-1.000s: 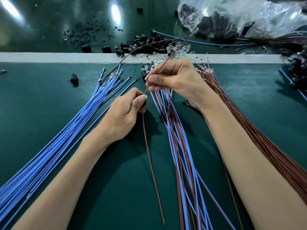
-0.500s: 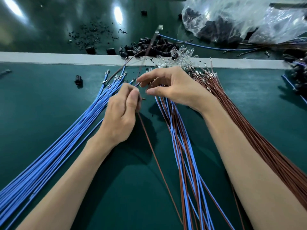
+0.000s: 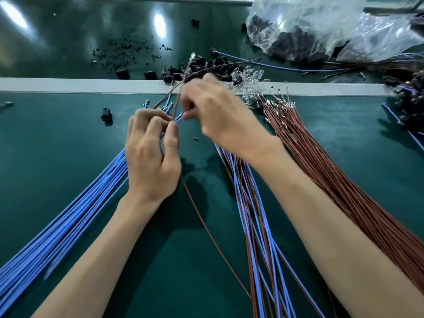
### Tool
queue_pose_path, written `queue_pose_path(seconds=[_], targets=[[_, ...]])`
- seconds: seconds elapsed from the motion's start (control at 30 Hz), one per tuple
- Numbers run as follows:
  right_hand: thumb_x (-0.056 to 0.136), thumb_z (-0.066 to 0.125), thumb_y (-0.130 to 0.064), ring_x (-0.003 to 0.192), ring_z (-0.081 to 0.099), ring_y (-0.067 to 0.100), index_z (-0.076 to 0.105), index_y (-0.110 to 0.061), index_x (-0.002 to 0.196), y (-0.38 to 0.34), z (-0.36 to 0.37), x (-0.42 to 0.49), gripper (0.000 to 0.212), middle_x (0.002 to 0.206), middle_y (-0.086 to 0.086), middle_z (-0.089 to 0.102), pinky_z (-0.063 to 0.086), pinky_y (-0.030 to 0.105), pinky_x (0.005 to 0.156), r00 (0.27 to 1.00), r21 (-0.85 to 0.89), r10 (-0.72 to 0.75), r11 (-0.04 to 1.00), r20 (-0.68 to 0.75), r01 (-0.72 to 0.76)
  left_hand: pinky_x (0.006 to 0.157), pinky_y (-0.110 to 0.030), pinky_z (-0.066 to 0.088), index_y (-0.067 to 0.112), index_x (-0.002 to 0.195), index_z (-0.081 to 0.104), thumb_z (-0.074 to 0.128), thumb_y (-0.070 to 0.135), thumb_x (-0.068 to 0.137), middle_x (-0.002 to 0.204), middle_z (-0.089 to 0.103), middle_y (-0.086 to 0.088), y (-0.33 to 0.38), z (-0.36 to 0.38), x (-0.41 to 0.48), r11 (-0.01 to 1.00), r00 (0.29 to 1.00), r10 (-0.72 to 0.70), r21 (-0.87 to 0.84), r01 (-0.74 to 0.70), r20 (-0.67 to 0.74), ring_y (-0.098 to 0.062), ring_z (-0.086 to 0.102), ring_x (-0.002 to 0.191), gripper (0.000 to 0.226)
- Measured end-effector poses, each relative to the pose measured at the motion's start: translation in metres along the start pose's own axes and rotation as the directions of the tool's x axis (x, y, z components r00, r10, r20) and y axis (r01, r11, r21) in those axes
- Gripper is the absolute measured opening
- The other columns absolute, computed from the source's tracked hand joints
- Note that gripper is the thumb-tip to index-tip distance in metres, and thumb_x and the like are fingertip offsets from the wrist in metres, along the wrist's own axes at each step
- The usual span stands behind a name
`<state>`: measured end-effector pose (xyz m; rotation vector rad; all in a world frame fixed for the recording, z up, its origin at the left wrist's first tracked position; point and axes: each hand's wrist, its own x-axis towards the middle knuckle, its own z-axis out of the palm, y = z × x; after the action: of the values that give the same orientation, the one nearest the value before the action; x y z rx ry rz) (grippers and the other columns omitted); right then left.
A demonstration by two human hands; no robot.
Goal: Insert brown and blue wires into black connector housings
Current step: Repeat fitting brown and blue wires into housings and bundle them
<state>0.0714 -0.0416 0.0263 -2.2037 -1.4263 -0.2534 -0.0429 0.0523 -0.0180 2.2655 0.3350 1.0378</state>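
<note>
Brown wire [image 3: 205,227] is pinched between the thumb and curled fingers of the left hand [image 3: 151,157], just on the near side of the grey strip [image 3: 68,84]. From that pinch it is carried up across the strip, and its free length trails away from the strip over the green mat [image 3: 57,145]. Whether a housing is enclosed in the grip cannot be told, since the spot is covered by the fingers. The terminal end of a blue wire [image 3: 179,118] appears to be pinched by the fingertips of the right hand [image 3: 220,120], which is blurred, and is held against the left thumb tip.

Further out, the blue bundle [image 3: 68,226] is fanned on the near side of the strip to the left, the brown bundle [image 3: 344,168] to the right, and the paired wires [image 3: 252,214] lie between them. A lone housing [image 3: 106,114] lies just short of the strip. The black housings [image 3: 206,67] are heaped on its far side, with a clear bag [image 3: 309,31] beyond.

Several faults are judged likely from here. The blue terminal could be bent or left half-seated if it is pushed in at an angle, because both ends are crowded into one small pinch. The brown wire could be dragged back out if the left grip is eased. The wrong cavity could be taken, the opening being hidden.
</note>
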Motion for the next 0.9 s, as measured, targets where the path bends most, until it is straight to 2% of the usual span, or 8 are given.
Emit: queue_pose_path(seconds=[0.17,0.27,0.37,0.47,0.6,0.73,0.83,0.9], targets=[[0.089,0.062,-0.011,0.089,0.043,0.01,0.06,-0.003,0.094,0.042,-0.024,-0.022,0.01,0.099,0.009,0.061,0.03,0.013,0.074,0.853,-0.049,0.403,0.895,-0.332,-0.442,0.061,-0.042,0.042,0.002,0.074,0.058,0.036,0.039,0.092,0.067,0.06,-0.007,0.001,0.004,-0.004,0.995,0.965,-0.004,0.096,-0.022,0.263,-0.031,0.053,0.061,0.047],[0.088,0.064,-0.012,0.08,0.046,0.011,0.06,0.0,0.089,0.039,-0.02,-0.034,0.013,0.096,0.01,0.054,0.037,0.007,0.073,0.785,0.092,0.453,0.883,-0.421,-0.46,0.059,-0.034,0.036,0.001,0.075,0.056,0.039,0.031,0.096,0.06,0.047,0.008,0.001,0.004,-0.002,0.999,0.962,0.018,-0.032,-0.01,0.274,-0.02,0.045,0.056,0.041],[0.088,0.065,-0.023,0.051,0.042,0.004,0.069,-0.002,0.072,0.021,-0.007,-0.037,0.027,0.064,0.004,0.061,0.032,0.009,0.054,0.87,0.293,0.476,0.856,-0.126,-0.426,0.061,-0.024,0.036,0.002,0.08,0.056,0.038,0.026,0.097,0.064,0.046,0.01,0.0,0.004,-0.001,0.99,0.963,-0.01,-0.134,0.048,0.27,-0.012,0.048,0.06,0.034],[0.09,0.065,-0.022,0.047,0.041,0.007,0.072,-0.005,0.078,0.004,0.0,-0.035,0.022,0.056,0.0,0.057,0.034,0.019,0.05,0.848,0.627,0.472,0.592,0.24,-0.507,0.062,-0.03,0.04,0.0,0.084,0.056,0.038,0.024,0.098,0.066,0.052,0.0,0.002,0.002,-0.001,0.979,0.942,0.023,-0.2,0.047,0.335,-0.018,0.051,0.062,0.032],[0.093,0.057,-0.012,0.046,0.046,0.005,0.063,-0.013,0.074,0.008,-0.005,-0.033,0.02,0.056,-0.005,0.053,0.037,0.019,0.05,0.81,0.712,0.566,0.504,0.156,-0.489,0.063,-0.035,0.044,0.007,0.084,0.061,0.041,0.028,0.096,0.065,0.056,0.004,0.001,0.002,-0.003,0.98,0.931,0.008,-0.189,0.066,0.366,-0.019,0.057,0.061,0.031],[0.099,0.042,-0.01,0.042,0.046,0.005,0.049,-0.014,0.077,0.03,-0.021,-0.028,0.023,0.062,-0.002,0.047,0.036,0.021,0.042,0.571,0.864,0.821,0.307,-0.029,-0.398,0.062,-0.038,0.046,0.011,0.083,0.061,0.042,0.029,0.096,0.065,0.058,0.004,0.0,0.002,-0.004,0.976,0.928,0.001,-0.203,0.08,0.372,-0.015,0.058,0.059,0.029],[0.098,0.047,-0.013,0.046,0.047,0.006,0.054,-0.013,0.081,0.026,-0.021,-0.03,0.019,0.064,-0.002,0.05,0.038,0.018,0.043,0.692,0.88,0.71,0.239,0.131,-0.411,0.061,-0.031,0.045,0.01,0.085,0.06,0.044,0.025,0.096,0.07,0.057,0.008,0.0,0.002,-0.003,0.97,0.926,0.029,-0.232,0.064,0.377,-0.012,0.057,0.06,0.025],[0.097,0.052,-0.014,0.048,0.05,0.005,0.061,-0.013,0.082,0.015,-0.012,-0.035,0.018,0.065,-0.003,0.055,0.04,0.017,0.044,0.807,0.778,0.52,0.37,0.28,-0.508,0.061,-0.03,0.045,0.008,0.087,0.06,0.044,0.024,0.096,0.071,0.057,0.006,0.0,0.003,-0.003,0.964,0.928,0.026,-0.254,0.075,0.372,-0.011,0.057,0.06,0.025]])
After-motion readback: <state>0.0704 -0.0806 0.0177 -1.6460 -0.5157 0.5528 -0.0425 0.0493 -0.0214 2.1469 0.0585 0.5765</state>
